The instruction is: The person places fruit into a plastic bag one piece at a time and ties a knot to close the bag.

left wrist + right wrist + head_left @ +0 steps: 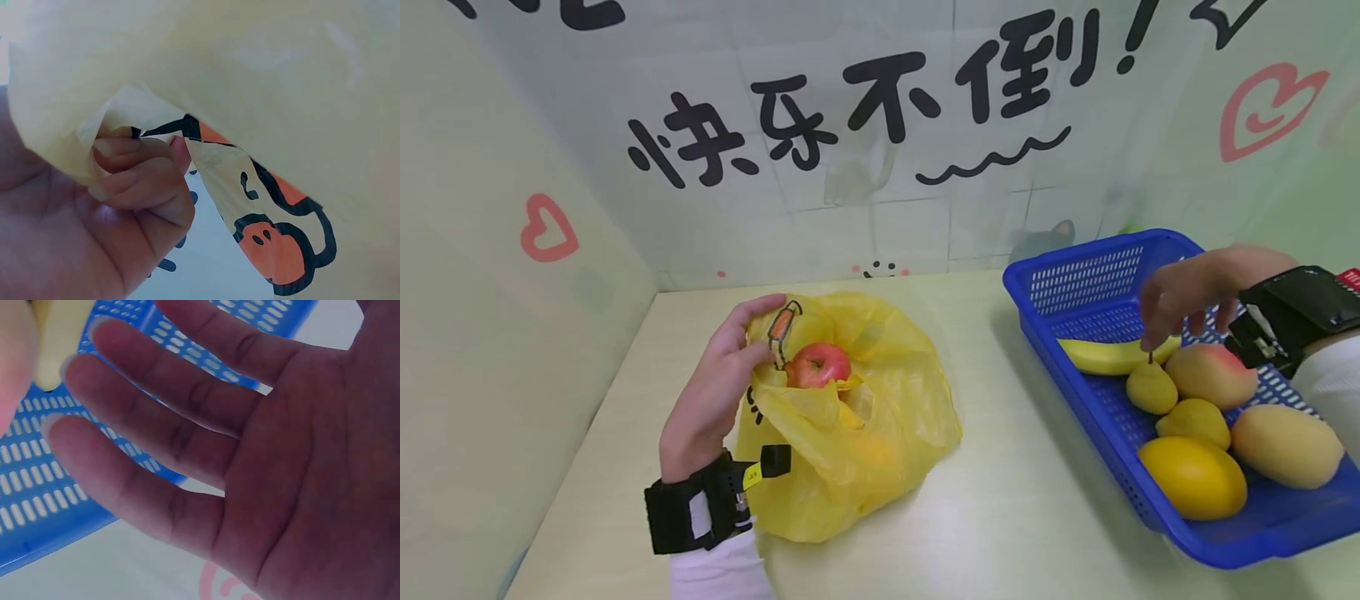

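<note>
My left hand (pixel 711 387) pinches the rim of a yellow plastic bag (pixel 910 392) on the table, its curled fingers (pixel 144 181) clear in the left wrist view. A red apple (pixel 822 365) shows in the bag's mouth; the bag's other contents are mostly hidden. Over a blue basket (pixel 1075 437), my right hand (pixel 1198 287) hovers with fingers loosely bent and slightly spread, its palm (pixel 287 462) bare in the right wrist view. Below it lie a banana (pixel 1097 356), a small pear (pixel 1152 390) and a peach (pixel 1210 375). Whether its fingertips touch the fruit, I cannot tell.
Nearer in the basket are a rounded yellow fruit (pixel 1195 421), a smooth yellow oval fruit (pixel 1193 479) and a pale mango-like fruit (pixel 1287 446). Pale table surface (pixel 1000 492) separates bag and basket. A printed white sheet (pixel 887 225) hangs behind.
</note>
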A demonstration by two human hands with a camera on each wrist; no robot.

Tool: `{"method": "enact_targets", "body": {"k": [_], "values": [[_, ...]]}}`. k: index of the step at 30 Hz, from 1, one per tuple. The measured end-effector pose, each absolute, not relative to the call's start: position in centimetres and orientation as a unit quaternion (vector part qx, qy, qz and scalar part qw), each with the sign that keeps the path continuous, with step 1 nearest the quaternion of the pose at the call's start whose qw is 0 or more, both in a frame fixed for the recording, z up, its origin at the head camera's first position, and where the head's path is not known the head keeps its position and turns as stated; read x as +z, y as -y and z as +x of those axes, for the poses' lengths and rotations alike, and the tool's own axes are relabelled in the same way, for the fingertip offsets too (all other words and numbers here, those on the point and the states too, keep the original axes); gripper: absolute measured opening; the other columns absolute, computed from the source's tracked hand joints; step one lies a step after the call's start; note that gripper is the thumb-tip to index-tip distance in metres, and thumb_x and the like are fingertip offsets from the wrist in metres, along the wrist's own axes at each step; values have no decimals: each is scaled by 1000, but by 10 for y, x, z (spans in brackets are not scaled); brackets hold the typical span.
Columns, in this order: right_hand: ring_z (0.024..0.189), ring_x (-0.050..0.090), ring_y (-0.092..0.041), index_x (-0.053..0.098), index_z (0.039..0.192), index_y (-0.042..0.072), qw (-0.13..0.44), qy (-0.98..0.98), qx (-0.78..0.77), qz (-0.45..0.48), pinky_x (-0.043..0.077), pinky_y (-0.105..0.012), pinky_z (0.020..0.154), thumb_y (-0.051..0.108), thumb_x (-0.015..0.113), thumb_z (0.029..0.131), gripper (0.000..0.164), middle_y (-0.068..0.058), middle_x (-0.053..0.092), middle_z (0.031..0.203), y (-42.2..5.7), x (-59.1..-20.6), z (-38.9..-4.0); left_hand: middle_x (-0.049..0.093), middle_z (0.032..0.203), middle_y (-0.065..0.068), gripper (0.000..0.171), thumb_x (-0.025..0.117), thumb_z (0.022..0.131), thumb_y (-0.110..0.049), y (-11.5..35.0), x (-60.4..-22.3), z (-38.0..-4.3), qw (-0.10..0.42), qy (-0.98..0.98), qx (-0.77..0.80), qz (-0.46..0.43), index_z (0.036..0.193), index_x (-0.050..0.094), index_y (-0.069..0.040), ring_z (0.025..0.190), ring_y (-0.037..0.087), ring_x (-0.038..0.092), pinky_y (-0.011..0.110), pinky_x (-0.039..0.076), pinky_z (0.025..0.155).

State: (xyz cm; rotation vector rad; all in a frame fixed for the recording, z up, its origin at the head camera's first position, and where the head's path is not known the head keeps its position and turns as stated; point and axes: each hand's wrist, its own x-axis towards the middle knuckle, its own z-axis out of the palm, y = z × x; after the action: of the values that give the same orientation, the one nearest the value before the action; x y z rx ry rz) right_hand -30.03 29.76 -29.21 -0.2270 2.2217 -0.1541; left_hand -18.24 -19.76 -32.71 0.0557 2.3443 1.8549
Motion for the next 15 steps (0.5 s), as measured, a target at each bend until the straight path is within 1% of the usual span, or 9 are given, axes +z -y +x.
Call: {"method": "enact_targets", "body": {"k": [3, 6, 8, 11, 15], "values": [[92, 59, -27, 55, 121, -3, 441, -892, -31, -93, 56, -46, 79, 50, 74, 80, 69, -16, 62, 108, -305, -299, -300, 36, 147, 11, 58, 34, 94, -3, 198, -327, -182, 76, -782, 619, 20, 150, 30, -16, 122, 27, 45, 18, 53, 89], [95, 62, -28, 54, 123, -7, 444, -891, -1, -100, 55, -53, 86, 50, 73, 81, 74, -18, 62, 112, -314, -306, -300, 36, 147, 11, 58, 35, 94, -3, 198, -327, -182, 77, -781, 619, 20, 150, 30, -16, 122, 27, 45, 18, 54, 89], [96, 62, -29, 52, 126, -9, 449, -888, -1, -95, 53, -55, 90, 50, 73, 81, 77, -20, 61, 115, -320, -310, -300, 36, 147, 11, 58, 35, 95, -3, 198, -327, -182, 79, -780, 620, 20, 150, 30, -17, 121, 27, 46, 18, 54, 89], [95, 61, -31, 48, 128, -12, 460, -885, -16, -67, 53, -55, 89, 47, 73, 81, 80, -25, 60, 115, -328, -316, -298, 36, 147, 11, 58, 35, 95, -3, 198, -326, -182, 80, -780, 621, 20, 151, 29, -18, 121, 28, 47, 18, 54, 89], [93, 59, -34, 47, 130, -13, 467, -883, -38, -21, 56, -51, 84, 37, 75, 81, 76, -29, 58, 113, -335, -324, -293, 36, 148, 11, 58, 35, 95, -3, 198, -326, -183, 80, -780, 620, 22, 151, 29, -17, 121, 28, 47, 18, 54, 89]]}}
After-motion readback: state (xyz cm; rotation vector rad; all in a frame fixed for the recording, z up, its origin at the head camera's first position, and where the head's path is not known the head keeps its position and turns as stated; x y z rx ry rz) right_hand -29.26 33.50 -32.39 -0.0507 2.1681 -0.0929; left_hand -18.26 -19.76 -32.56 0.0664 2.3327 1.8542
